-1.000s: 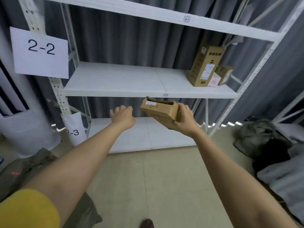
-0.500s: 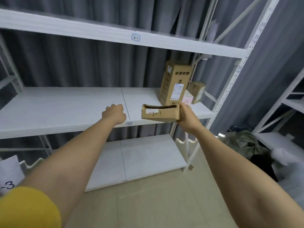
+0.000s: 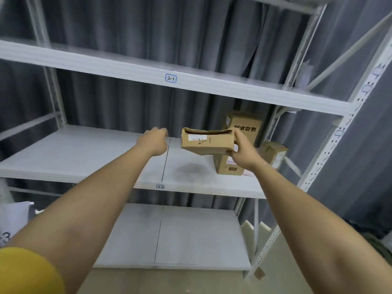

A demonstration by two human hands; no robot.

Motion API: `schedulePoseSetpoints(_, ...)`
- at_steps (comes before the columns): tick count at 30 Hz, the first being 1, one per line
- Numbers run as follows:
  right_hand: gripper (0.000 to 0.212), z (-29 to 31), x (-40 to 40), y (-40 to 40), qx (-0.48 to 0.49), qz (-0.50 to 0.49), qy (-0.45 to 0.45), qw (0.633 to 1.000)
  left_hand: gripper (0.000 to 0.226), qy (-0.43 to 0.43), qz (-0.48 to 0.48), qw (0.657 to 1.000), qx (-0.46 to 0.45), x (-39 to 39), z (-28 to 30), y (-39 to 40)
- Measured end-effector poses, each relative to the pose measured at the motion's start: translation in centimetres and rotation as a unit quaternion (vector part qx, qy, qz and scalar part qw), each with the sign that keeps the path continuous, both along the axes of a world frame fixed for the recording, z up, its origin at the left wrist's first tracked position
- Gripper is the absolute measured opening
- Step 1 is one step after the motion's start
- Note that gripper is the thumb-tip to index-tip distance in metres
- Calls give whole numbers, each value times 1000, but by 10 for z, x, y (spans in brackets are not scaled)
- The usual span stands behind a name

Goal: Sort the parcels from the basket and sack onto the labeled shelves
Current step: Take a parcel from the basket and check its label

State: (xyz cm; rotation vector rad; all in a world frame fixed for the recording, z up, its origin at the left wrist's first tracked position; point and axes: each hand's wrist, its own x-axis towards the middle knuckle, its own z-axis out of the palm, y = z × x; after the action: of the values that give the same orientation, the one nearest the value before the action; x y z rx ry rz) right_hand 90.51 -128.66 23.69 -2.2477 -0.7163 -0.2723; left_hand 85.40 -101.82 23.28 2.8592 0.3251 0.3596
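Here, parcel reads "2-1".

Brown cardboard parcel with white label, white shelves, grey pleated curtain, yellow sleeve.

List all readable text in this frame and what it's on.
"2-1": tag on upper shelf.
"2-2": tag on middle shelf.
"2-1": handwritten on parcel in right hand; its sticker is too blurred to read.
"3": paper sign, cut off.
Tall carton: print unreadable.

Three boxes; three shelves
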Motion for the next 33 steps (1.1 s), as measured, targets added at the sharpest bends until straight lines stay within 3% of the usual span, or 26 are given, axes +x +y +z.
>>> schedulePoseSetpoints(5,55,42,17,-2,33,34,-22,999,50,-56,-13,998,5,-1,50,-14)
schedulePoseSetpoints(11,54,100,7,-1,58,92,-35,993,100,-97,-178,969,-139,-12,116,-28)
schedulePoseSetpoints(13,58,113,4,-1,49,99,-29,993,79,-136,-189,964,-128,-15,134,-36)
schedulePoseSetpoints(15,61,125,1,-3,53,94,-30,994,52,-167,-180,968,-57,-16,147,-43)
schedulePoseSetpoints(22,98,156,-11,-31,29,29,-12,999,39,-175,-156,969,79,-31,189,-72)
schedulePoseSetpoints(28,77,172,-21,-57,13,-138,-65,988,41,-209,-196,956,70,-41,225,-98)
schedulePoseSetpoints(33,58,187,-30,-65,-45,-215,-116,969,42,-251,-226,938,73,-47,245,-116)
